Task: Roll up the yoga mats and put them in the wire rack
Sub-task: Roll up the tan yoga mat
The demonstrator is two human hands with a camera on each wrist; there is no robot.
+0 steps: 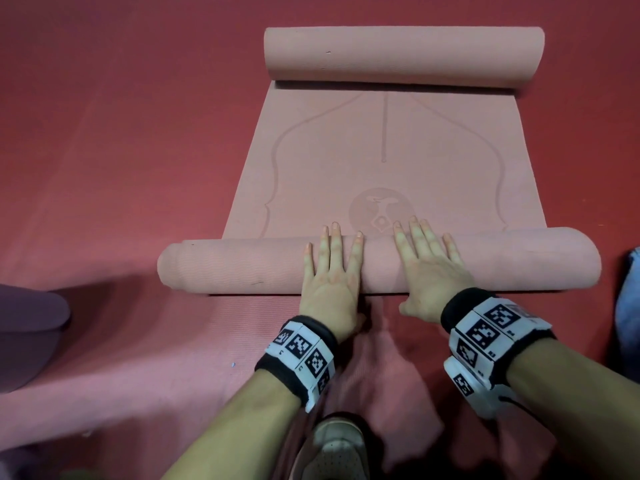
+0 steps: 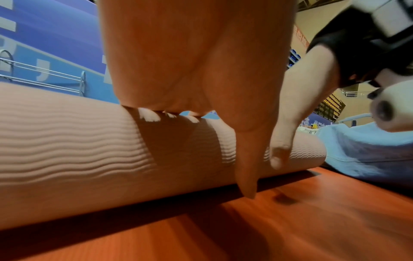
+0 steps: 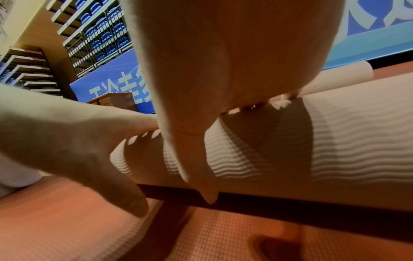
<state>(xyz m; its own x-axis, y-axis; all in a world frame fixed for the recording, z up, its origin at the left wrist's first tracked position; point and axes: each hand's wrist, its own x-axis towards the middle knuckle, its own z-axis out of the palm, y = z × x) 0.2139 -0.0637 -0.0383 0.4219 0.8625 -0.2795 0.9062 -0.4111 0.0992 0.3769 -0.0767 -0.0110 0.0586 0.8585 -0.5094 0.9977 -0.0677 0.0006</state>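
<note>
The red floor [image 1: 121,168] stretches under everything. On it lies my pink yoga mat [image 1: 381,150], rolled at both ends (the far roll sits untouched), flat between. My left hand [image 1: 329,282] and right hand [image 1: 429,271] press side by side on the near roll, fingers straight and spread, gripping nothing. A wire rack [image 2: 44,77] stands beyond.
</note>
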